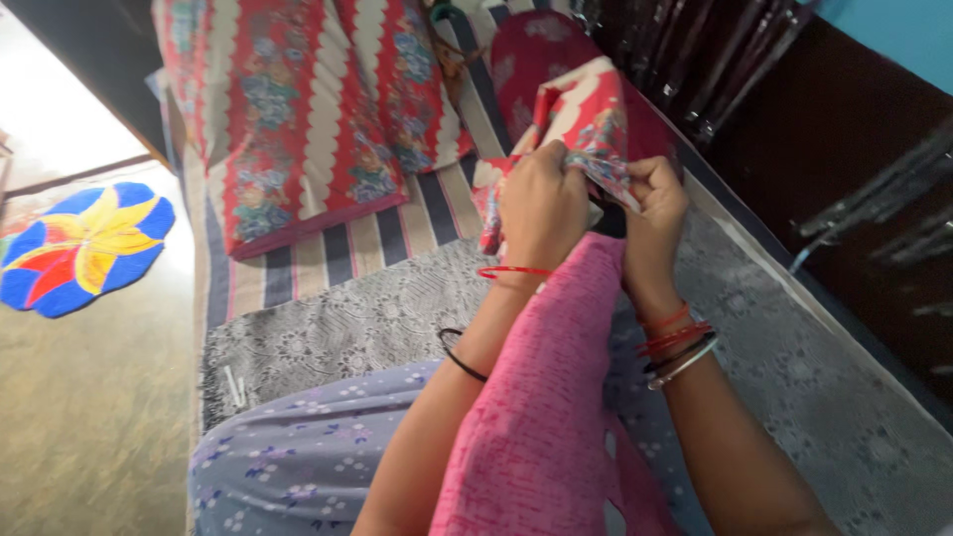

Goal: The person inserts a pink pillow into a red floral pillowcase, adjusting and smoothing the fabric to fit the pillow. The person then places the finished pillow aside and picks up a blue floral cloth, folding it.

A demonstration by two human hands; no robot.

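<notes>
My left hand (pixel 541 203) and my right hand (pixel 653 203) both grip a red, white and blue floral pillowcase (pixel 586 114), holding its edge up in front of me over the bed. The cloth bunches between my fingers. A pink cloth (pixel 541 417) hangs down between my forearms and covers part of my lap. Red bangles ring both wrists, and a black band sits on my left forearm.
Two pillows in matching floral covers (pixel 288 109) lie at the head of the bed on a striped sheet (pixel 318 253). A grey patterned bedcover (pixel 338 328) spreads under me. A dark wooden headboard (pixel 834 149) runs on the right. A flower-shaped floor mat (pixel 84 243) lies left.
</notes>
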